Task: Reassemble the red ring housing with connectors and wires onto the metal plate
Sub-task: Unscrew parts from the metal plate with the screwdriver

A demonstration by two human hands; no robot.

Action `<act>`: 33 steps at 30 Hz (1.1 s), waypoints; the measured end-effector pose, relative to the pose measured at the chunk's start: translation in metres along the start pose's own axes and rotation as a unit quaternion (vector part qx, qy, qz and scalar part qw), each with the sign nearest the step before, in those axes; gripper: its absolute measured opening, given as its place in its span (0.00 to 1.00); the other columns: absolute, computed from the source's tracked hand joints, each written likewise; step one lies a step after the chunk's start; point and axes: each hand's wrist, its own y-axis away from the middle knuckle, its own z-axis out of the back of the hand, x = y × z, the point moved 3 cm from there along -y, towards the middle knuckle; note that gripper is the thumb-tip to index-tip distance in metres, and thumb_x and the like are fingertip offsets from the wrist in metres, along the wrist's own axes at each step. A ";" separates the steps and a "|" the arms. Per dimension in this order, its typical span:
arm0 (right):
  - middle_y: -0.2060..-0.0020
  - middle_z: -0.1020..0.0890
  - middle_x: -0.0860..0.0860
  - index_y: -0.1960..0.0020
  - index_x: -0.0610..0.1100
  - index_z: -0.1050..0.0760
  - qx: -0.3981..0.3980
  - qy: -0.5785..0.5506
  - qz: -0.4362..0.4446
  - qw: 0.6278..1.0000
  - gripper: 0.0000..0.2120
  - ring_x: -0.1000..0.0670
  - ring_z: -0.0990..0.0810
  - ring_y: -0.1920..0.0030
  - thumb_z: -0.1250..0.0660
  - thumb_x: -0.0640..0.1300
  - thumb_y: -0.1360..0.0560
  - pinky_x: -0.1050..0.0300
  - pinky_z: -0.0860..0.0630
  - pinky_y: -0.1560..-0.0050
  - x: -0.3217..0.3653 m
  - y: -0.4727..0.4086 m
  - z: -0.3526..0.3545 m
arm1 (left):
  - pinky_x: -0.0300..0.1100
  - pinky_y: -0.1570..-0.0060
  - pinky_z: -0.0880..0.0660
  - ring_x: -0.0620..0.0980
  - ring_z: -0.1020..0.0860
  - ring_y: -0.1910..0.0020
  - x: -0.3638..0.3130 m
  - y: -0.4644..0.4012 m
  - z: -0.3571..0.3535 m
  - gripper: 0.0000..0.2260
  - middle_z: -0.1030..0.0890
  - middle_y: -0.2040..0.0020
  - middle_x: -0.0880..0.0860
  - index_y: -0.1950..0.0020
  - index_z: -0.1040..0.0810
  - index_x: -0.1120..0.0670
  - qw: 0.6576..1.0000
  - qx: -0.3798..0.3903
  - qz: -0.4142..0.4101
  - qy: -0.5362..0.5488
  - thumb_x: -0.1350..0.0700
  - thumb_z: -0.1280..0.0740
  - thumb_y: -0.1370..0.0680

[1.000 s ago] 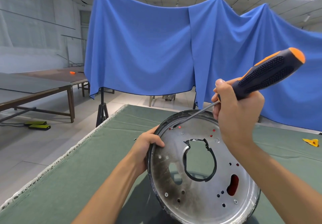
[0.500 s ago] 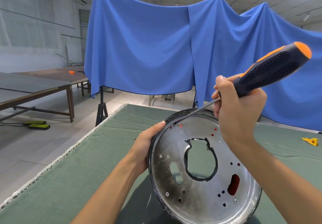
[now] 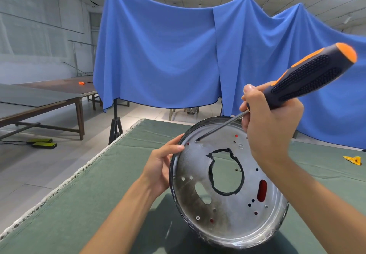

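Note:
A round metal plate [image 3: 227, 210] stands tilted on its edge on the green table, its face toward me. Red plastic of the ring housing [image 3: 261, 190] shows through an oval slot and several small holes; the rest of it is hidden behind the plate. My left hand [image 3: 160, 164] grips the plate's upper left rim. My right hand [image 3: 269, 127] grips a black and orange screwdriver [image 3: 309, 77], whose tip rests at a hole near the plate's top left.
The green-covered table [image 3: 79, 204] has its left edge close by, with floor beyond. A yellow scrap [image 3: 353, 159] lies at the right. A blue cloth [image 3: 178, 56] hangs behind. Wooden tables [image 3: 49, 99] stand far left.
The plate has tipped slightly more upright and the screwdriver handle rose a little to the right. My left thumb has shifted along the rim. The tip stays near the same hole.

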 end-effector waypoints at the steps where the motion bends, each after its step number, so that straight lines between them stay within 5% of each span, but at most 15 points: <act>1: 0.78 0.29 0.50 0.72 0.42 0.32 0.000 0.001 0.000 1.000 0.14 0.48 0.33 0.77 0.34 0.41 0.30 0.59 0.35 0.74 0.000 0.000 0.000 | 0.46 0.59 0.20 0.55 0.18 0.54 0.000 0.000 0.000 0.20 0.17 0.48 0.56 0.44 0.19 0.55 1.000 -0.002 0.001 0.001 0.62 0.31 0.35; 6: 0.78 0.27 0.52 0.75 0.47 0.30 0.001 -0.009 -0.003 1.000 0.15 0.50 0.32 0.78 0.34 0.41 0.31 0.59 0.34 0.72 0.000 0.001 -0.002 | 0.46 0.60 0.20 0.55 0.17 0.54 -0.001 0.003 -0.004 0.20 0.17 0.48 0.57 0.44 0.18 0.55 1.000 -0.005 0.003 -0.003 0.64 0.30 0.36; 11: 0.78 0.26 0.53 0.75 0.48 0.29 0.012 -0.010 0.001 1.000 0.14 0.51 0.31 0.79 0.34 0.41 0.31 0.61 0.34 0.73 0.001 0.002 -0.005 | 0.53 0.42 0.26 0.59 0.23 0.39 -0.002 0.006 -0.006 0.26 0.20 0.39 0.58 0.37 0.22 0.55 1.000 -0.010 0.007 -0.011 0.64 0.28 0.36; 21: 0.79 0.26 0.53 0.74 0.45 0.30 0.004 0.001 0.000 1.000 0.14 0.51 0.31 0.78 0.34 0.41 0.30 0.60 0.34 0.73 -0.004 0.000 -0.004 | 0.49 0.51 0.22 0.55 0.19 0.46 -0.002 0.004 -0.004 0.21 0.19 0.42 0.56 0.44 0.18 0.53 1.000 -0.023 0.012 -0.005 0.62 0.27 0.37; 24: 0.79 0.27 0.52 0.73 0.41 0.31 0.005 0.006 -0.002 1.000 0.14 0.50 0.31 0.78 0.34 0.41 0.30 0.60 0.34 0.73 -0.005 0.000 -0.005 | 0.52 0.46 0.24 0.57 0.21 0.43 -0.001 0.004 -0.002 0.23 0.20 0.39 0.57 0.40 0.21 0.54 1.000 -0.023 0.010 -0.007 0.61 0.28 0.35; 28: 0.78 0.29 0.46 0.70 0.38 0.31 0.009 0.009 0.001 1.000 0.13 0.48 0.33 0.78 0.34 0.42 0.30 0.60 0.35 0.74 -0.006 0.001 -0.007 | 0.58 0.34 0.31 0.59 0.25 0.36 -0.001 0.003 -0.002 0.27 0.22 0.36 0.58 0.34 0.25 0.56 1.000 -0.019 0.008 -0.017 0.61 0.29 0.33; 33: 0.75 0.31 0.38 0.69 0.34 0.33 0.021 0.028 0.015 0.999 0.16 0.37 0.36 0.76 0.34 0.45 0.31 0.54 0.36 0.74 -0.007 0.002 -0.011 | 0.59 0.32 0.34 0.59 0.25 0.35 0.000 0.001 -0.002 0.27 0.23 0.36 0.58 0.33 0.26 0.57 1.000 -0.016 0.001 -0.026 0.60 0.30 0.32</act>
